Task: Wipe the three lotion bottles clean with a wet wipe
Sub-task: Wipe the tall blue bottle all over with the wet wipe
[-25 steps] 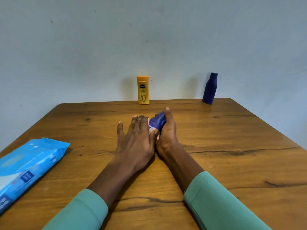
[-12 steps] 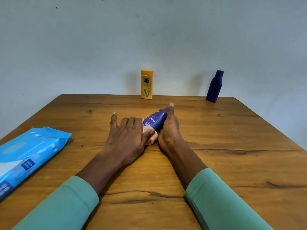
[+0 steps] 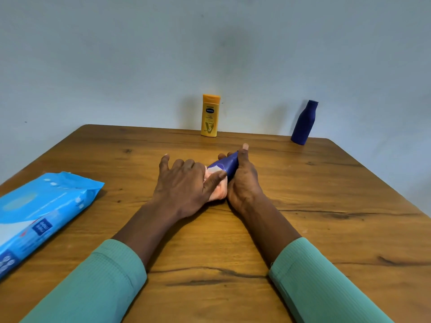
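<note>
Nearest the camera, two green sleeves (image 3: 93, 283) run in from the bottom edge, both cut off by it, over a brown wooden table (image 3: 326, 206). At the left a blue pack of wipes (image 3: 42, 213) lies flat, its near end running out of the picture; its small print is too fine to read. In the middle of the table the two hands meet around a small blue bottle (image 3: 227, 164) lying tilted, its far end pointing away and to the right. The right hand (image 3: 245, 183) grips it from the right side, thumb stretched along the top and fingertips curling round the far end. The left hand (image 3: 184, 183) pinches a pale wet wipe (image 3: 213, 170) against the bottle's near part with its thumb; its fingers are bent and its little finger lifted. Most of the wipe and the bottle's lower half are hidden under the hands, and only the rim of a round label shows. Whether the bottle touches the table cannot be told. At the far edge a yellow bottle (image 3: 210, 116) stands upright near the middle, and well to its right stands a tall navy bottle (image 3: 304, 123) — both close to the pale wall (image 3: 116, 54), apart from each other and from the hands.
</note>
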Available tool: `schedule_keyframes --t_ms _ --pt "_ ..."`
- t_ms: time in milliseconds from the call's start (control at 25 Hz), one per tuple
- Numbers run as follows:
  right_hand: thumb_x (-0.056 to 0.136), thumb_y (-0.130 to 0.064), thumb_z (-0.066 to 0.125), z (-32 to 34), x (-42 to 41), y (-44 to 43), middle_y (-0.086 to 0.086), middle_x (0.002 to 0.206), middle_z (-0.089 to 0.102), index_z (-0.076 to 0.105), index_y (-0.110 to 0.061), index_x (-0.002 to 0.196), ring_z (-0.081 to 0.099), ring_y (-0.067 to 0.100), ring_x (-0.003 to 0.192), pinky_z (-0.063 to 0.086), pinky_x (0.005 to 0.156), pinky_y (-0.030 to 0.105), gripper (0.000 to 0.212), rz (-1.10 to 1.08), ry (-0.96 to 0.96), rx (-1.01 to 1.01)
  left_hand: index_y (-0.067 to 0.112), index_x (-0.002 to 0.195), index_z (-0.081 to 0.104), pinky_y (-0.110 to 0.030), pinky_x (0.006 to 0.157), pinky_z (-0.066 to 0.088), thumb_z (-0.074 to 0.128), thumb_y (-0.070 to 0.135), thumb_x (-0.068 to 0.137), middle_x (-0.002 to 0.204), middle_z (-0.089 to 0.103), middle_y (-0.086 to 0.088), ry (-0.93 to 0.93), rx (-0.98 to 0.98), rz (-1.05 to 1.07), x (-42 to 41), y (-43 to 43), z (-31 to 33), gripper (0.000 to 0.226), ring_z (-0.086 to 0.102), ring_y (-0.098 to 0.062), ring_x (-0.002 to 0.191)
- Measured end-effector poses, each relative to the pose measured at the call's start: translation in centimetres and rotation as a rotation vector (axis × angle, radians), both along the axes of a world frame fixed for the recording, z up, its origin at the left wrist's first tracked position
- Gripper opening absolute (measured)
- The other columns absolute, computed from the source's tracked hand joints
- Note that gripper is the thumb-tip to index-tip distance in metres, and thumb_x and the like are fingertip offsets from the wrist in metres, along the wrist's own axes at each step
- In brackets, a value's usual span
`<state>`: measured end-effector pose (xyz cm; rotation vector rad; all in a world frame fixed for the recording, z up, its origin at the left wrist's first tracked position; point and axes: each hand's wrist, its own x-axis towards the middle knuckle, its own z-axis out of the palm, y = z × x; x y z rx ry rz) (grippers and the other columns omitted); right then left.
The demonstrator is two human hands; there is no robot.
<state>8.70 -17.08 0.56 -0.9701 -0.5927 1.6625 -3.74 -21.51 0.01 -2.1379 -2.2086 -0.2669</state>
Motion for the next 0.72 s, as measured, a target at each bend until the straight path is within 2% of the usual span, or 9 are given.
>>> schedule_keyframes --t_ms 160,240,320,360,440,520,600,720 --pt "0.105 -0.057 0.050 -0.1 -0.1 0.5 0.012 0.095 0.071 0.054 -0.014 0.108 0.069 0.025 0.083 0.059 0.079 0.046 0.043 -0.067 0.011 0.005 0.023 0.142 0.046 -0.055 0.123 0.016 0.015 0.087 0.087 0.141 0.058 -0.004 0.126 -0.015 -0.021 -0.1 -1.2 -0.7 0.091 0.053 -0.023 0.132" --pt "0.105 -0.056 0.049 -0.2 -0.4 0.2 0.012 0.098 0.072 0.054 -0.013 0.116 0.070 0.024 0.084 0.060 0.079 0.044 0.045 -0.086 -0.048 0.031 0.021 0.146 0.042 -0.054 0.123 0.017 0.022 0.082 0.093 0.142 0.058 -0.005 0.127 0.035 -0.009 0.5 -1.3 -0.7 0.083 0.053 -0.024 0.131" --pt "0.104 -0.057 0.051 -0.4 -0.6 0.0 0.014 0.105 0.072 0.052 -0.009 0.133 0.072 0.026 0.088 0.063 0.080 0.044 0.056 -0.097 -0.105 0.048 0.020 0.142 0.047 -0.054 0.121 0.022 0.017 0.080 0.094 0.134 0.063 -0.006 0.113 0.057 -0.004 0.8 -1.0 -0.3 0.083 0.058 -0.025 0.124" --pt "0.104 -0.056 0.052 -0.5 -0.7 -0.1 0.015 0.107 0.073 0.051 -0.008 0.137 0.073 0.026 0.088 0.064 0.078 0.045 0.059 -0.096 -0.114 0.047 0.020 0.135 0.053 -0.051 0.115 0.028 0.010 0.080 0.092 0.124 0.068 -0.005 0.092 0.071 -0.002 0.8 -0.8 -0.1 0.085 0.062 -0.024 0.115" --pt "0.105 -0.053 0.053 -0.6 -0.8 -0.1 0.015 0.103 0.072 0.050 -0.007 0.138 0.073 0.025 0.085 0.065 0.079 0.046 0.057 -0.089 -0.090 0.042 0.020 0.116 0.064 -0.044 0.097 0.037 0.006 0.074 0.095 0.093 0.069 -0.001 -0.039 0.137 0.026 0.4 -0.4 -0.1 0.082 0.063 -0.021 0.088" --pt "0.106 -0.048 0.054 -0.7 -0.9 0.1 0.013 0.097 0.073 0.050 -0.007 0.133 0.073 0.025 0.083 0.063 0.090 0.051 0.049 -0.096 -0.025 0.039 0.018 0.105 0.068 -0.041 0.087 0.035 0.016 0.059 0.106 0.077 0.062 0.001 -0.237 0.164 0.097 -0.1 0.5 -0.4 0.066 0.056 -0.017 0.074" --pt "0.106 -0.046 0.054 -0.8 -1.1 0.1 0.011 0.093 0.073 0.052 -0.010 0.119 0.072 0.025 0.083 0.059 0.100 0.055 0.038 -0.115 0.035 0.036 0.016 0.104 0.069 -0.043 0.092 0.034 0.023 0.050 0.110 0.079 0.063 0.000 -0.423 0.134 0.128 -0.7 1.2 -0.7 0.057 0.058 -0.016 0.076" --pt "0.105 -0.051 0.054 -1.1 -1.1 0.3 0.010 0.087 0.073 0.055 -0.012 0.110 0.071 0.024 0.079 0.060 0.099 0.054 0.039 -0.145 0.095 0.031 0.021 0.122 0.067 -0.045 0.103 0.036 0.029 0.051 0.110 0.098 0.073 -0.003 -0.558 0.126 0.055 -0.8 1.0 -0.6 0.050 0.066 -0.022 0.095"
